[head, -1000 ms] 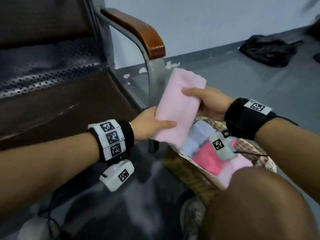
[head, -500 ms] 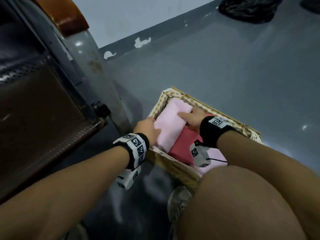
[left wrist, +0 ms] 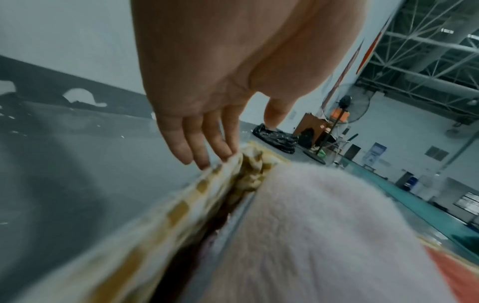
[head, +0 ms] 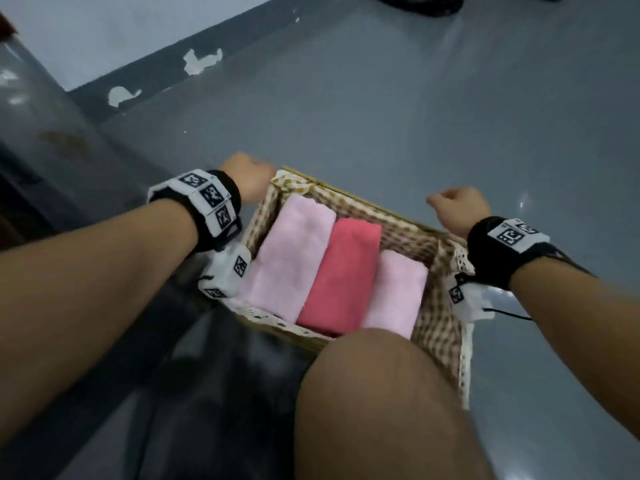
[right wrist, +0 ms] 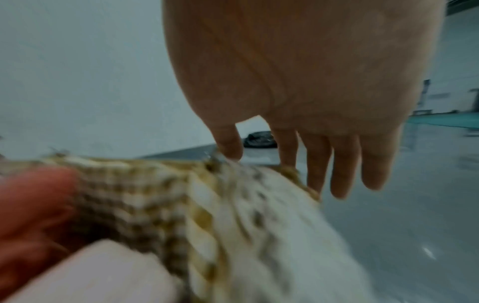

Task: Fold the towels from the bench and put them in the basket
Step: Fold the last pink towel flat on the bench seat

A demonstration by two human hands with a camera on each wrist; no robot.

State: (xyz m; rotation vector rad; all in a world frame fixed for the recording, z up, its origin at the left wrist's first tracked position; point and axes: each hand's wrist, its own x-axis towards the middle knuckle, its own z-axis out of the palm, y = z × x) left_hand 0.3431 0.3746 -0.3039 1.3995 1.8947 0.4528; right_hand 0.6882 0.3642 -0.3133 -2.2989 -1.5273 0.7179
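Wicker, lined with a checked brown-and-cream cloth, is forming the basket (head: pixel 446 327), which is standing on the grey floor (head: pixel 381 105) just in front of a bare knee (head: pixel 374 403). Three folded towels are lying in it side by side: a pale pink towel (head: pixel 291 258) against the left wall, a deeper coral towel (head: pixel 341 275) in the middle, and a second pale pink towel (head: pixel 398 296) to the right, each touching its neighbour. They appear to be packed lengthwise so that the row fills the floor of the basket and the folds are kept from opening.

Nothing is being held by the left hand (head: pixel 247 176); in the left wrist view its fingers (left wrist: pixel 207 147) are extended and relaxed, and the tips are touching the liner at the far left corner of the rim, probably to steady or square the basket. The right hand (head: pixel 457 213) is likewise empty, its fingers (right wrist: pixel 344 164) hanging straight over the far right corner, the thumb and forefinger seeming to brush the cloth edge, though blur is making contact uncertain.

Placement of the towels is judged to be done. Whether more are waiting on the bench cannot be told, since its seat is not being shown.
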